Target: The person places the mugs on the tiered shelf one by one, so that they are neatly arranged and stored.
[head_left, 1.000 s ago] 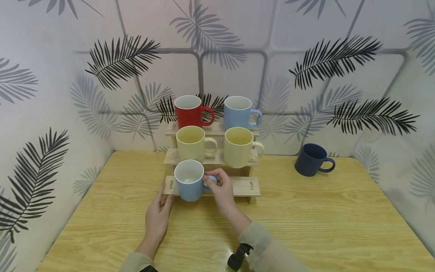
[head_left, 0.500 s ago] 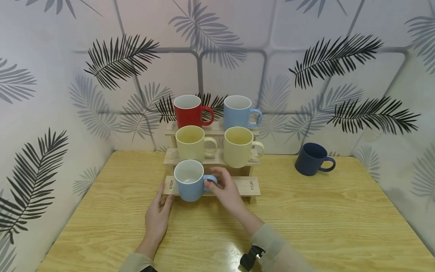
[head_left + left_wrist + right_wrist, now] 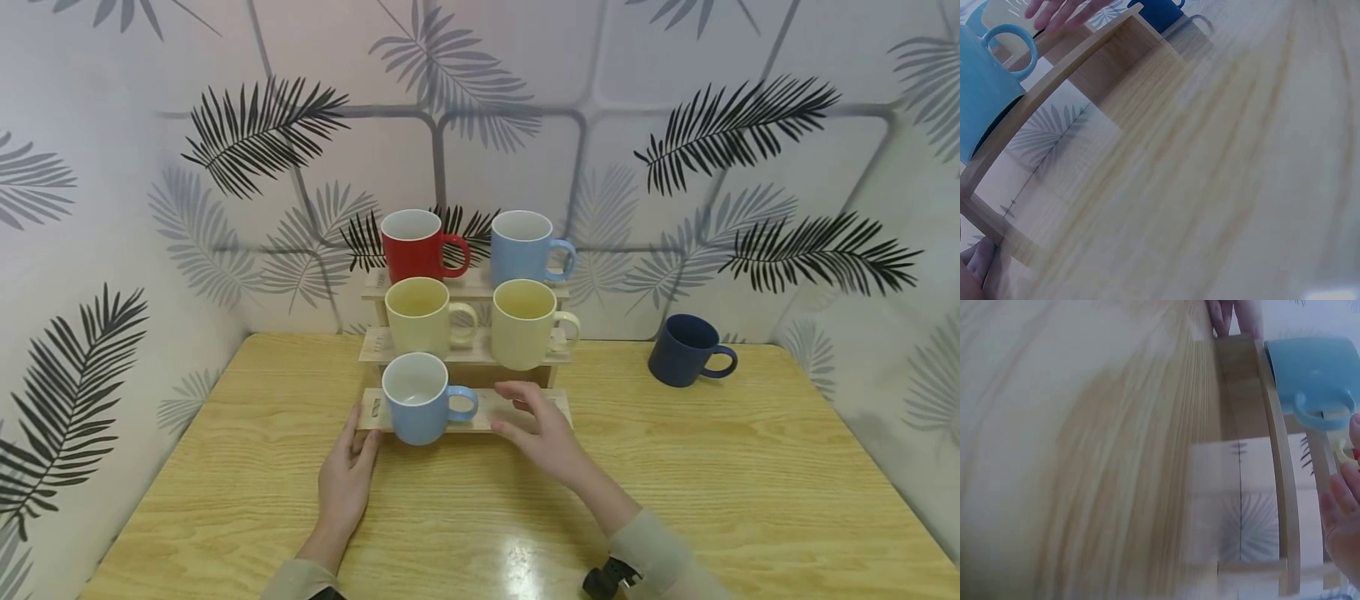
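A light blue mug [image 3: 415, 417] with a white inside stands on the lowest shelf of a three-step wooden rack [image 3: 486, 408], its handle turned right. My right hand [image 3: 553, 442] hovers over the right part of that shelf, apart from the handle, fingers loosely bent and holding nothing. At the rack's left end, my left hand [image 3: 347, 483] holds the lowest shelf's corner, thumb at the front and fingers along the side. In the left wrist view, part of my left hand [image 3: 979, 265] shows by the rack's foot. The right wrist view shows the mug [image 3: 1313, 372] beyond my right hand [image 3: 1344, 519].
Two pale yellow mugs, one left [image 3: 417, 321] and one right [image 3: 521, 333], stand on the middle shelf. The top shelf bears a red mug [image 3: 411, 250] and another light blue mug [image 3: 519, 250]. A navy mug [image 3: 678, 354] stands on the table [image 3: 675, 467] at right, near the wall.
My right hand has let go of the light blue mug's handle and drawn away to the right. The mug and my left hand have stayed in place.
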Demonstrator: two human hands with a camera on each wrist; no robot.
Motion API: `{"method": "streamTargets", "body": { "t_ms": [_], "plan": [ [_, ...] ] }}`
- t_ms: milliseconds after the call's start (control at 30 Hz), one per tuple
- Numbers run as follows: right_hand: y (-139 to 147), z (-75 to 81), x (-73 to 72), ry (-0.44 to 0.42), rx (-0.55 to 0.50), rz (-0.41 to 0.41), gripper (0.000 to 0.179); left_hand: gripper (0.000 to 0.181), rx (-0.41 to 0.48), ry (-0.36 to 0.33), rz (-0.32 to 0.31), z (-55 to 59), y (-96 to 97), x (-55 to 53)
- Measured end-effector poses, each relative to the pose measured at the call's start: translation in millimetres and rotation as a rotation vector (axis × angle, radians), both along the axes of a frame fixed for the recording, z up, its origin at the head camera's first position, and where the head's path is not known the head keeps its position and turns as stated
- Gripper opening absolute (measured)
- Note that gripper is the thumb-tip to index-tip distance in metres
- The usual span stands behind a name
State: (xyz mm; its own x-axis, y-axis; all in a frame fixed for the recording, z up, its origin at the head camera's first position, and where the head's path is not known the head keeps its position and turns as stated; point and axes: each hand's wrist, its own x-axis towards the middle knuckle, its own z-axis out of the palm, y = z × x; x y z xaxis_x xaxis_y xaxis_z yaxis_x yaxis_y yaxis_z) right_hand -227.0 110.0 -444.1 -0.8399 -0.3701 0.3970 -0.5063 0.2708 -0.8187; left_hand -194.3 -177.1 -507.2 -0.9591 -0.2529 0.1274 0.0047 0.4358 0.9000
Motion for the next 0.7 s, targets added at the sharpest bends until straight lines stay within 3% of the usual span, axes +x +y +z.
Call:
{"method": "streamTargets", "body": {
  "t_ms": [167,333,533,700],
  "plan": [
    [29,3.9,5.9,0.028,0.075,-0.023,0.035,0.061,0.001,-0.002,0.000,-0.4,-0.1,-0.3],
    [63,4.6,6.2,0.158,0.133,-0.117,0.027,0.062,0.012,-0.006,-0.007,0.9,0.2,-0.1],
    [107,-0.5,-7.5,0.328,0.223,-0.212,0.027,0.061,-0.003,-0.011,-0.004,3.4,0.8,0.5],
    [147,-8.9,-26.5,0.523,0.284,-0.316,0.029,0.061,0.008,-0.016,-0.009,3.2,0.8,1.3]
  ]
}}
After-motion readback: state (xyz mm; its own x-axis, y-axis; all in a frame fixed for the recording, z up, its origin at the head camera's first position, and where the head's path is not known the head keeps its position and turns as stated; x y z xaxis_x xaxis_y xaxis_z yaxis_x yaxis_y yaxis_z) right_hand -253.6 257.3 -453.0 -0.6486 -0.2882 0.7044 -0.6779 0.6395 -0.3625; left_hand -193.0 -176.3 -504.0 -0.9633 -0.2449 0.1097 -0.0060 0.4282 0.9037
